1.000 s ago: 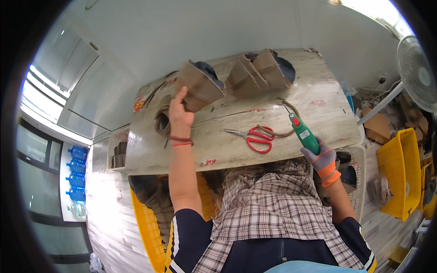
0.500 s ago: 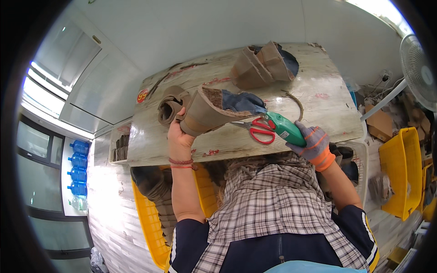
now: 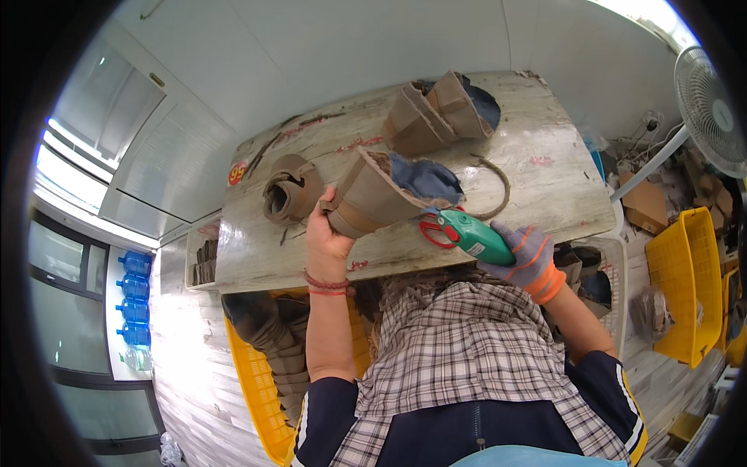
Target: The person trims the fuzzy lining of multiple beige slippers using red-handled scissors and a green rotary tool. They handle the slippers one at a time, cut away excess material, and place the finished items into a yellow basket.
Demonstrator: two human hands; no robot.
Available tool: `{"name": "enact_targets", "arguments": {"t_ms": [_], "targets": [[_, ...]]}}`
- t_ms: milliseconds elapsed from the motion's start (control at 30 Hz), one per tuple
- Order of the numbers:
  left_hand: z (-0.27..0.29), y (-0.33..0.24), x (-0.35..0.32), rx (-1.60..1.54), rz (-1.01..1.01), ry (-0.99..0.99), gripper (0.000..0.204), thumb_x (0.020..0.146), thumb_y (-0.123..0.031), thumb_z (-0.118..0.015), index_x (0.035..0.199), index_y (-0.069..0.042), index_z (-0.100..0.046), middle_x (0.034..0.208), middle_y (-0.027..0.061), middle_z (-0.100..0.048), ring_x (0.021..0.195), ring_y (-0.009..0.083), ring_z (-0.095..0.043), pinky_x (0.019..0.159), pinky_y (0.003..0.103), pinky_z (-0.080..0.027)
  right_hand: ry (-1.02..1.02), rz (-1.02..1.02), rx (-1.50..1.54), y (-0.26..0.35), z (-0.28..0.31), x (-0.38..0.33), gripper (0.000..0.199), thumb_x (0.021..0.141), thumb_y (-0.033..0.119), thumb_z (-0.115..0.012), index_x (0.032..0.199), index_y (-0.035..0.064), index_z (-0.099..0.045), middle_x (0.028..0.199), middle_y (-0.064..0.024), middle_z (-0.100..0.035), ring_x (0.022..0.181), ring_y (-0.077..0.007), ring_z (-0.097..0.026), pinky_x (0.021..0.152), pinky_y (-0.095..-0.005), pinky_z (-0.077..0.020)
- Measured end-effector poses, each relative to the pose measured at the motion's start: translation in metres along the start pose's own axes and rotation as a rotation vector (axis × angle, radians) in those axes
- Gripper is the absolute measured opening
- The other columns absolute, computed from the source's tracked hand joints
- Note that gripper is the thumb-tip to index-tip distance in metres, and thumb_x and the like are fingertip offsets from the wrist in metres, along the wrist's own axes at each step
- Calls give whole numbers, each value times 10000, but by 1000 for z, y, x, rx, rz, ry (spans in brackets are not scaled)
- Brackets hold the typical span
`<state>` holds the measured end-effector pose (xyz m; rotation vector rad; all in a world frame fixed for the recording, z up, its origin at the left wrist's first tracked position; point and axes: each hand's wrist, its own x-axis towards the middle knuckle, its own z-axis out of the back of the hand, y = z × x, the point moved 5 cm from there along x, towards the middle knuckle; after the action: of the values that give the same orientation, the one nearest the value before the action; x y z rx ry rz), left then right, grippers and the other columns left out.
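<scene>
My left hand (image 3: 325, 237) grips the lower end of a tan boot piece (image 3: 372, 196) with grey-blue lining, lifted just above the wooden table (image 3: 545, 187). My right hand (image 3: 525, 253), in a grey and orange glove, holds a green powered cutter (image 3: 475, 237) whose tip points at the boot's open edge. Red-handled scissors (image 3: 433, 229) lie on the table just under the cutter's tip.
A rolled brown piece (image 3: 288, 191) lies left of the boot, a pile of boot pieces (image 3: 436, 113) at the back and a curved strip (image 3: 498, 194) to the right. Yellow crates stand below the table (image 3: 253, 381) and at right (image 3: 685, 288). A fan (image 3: 712, 105) stands at far right.
My left hand took a boot piece from the back pile and pulled it toward me. My right hand brought the green cutter left, up to the boot.
</scene>
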<state>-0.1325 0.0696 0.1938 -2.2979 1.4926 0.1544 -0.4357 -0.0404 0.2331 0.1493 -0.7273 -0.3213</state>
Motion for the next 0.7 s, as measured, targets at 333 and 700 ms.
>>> {"name": "enact_targets", "arguments": {"t_ms": [333,700], "targets": [[-22,28,-25,251,-297,296,428,891,-49,-563,1305,-50,-454,1305,106,-503,1202,279,-476,1019,462,-406,109,-323,389,3,-19,10,597,627,329,-816,1104,40,-605,826,-146,-662,697,-307,-646,617,-355,-515],[-15,51,-27,948,-609,271,320,882,-97,-623,1185,-9,-574,1035,22,-637,890,119,-574,717,250,-467,63,-516,544,6,-23,19,551,686,222,-796,1138,6,-568,844,-120,-670,717,-157,-644,664,-288,-515]]}}
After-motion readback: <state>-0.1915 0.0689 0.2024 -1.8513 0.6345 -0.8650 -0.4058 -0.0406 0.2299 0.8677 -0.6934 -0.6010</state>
